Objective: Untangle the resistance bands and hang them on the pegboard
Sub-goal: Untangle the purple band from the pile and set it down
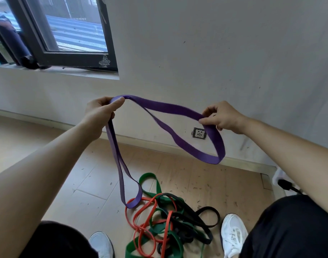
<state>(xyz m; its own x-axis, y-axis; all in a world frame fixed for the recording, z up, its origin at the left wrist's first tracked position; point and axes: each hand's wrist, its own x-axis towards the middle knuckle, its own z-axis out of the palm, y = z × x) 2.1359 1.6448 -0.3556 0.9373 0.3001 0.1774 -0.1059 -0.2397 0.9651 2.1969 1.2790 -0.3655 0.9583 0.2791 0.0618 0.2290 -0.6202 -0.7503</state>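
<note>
The purple band [170, 108], a flat wide loop, hangs in the air between the left hand [100, 112] and right hand [220, 117], both gripping it, above tangled green, red and black bands [167, 220] on the floor.

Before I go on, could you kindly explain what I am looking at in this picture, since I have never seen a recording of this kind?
There is no machine here. A person wears one camera on the head, looking forward and down, so you see their own two arms. The left hand grips one end of a purple resistance band, and the right hand pinches it further along. The band's lower loop hangs down to a tangle of a green band, a red band and a black band. The tangle lies on the wooden floor between the person's white shoes.
</note>
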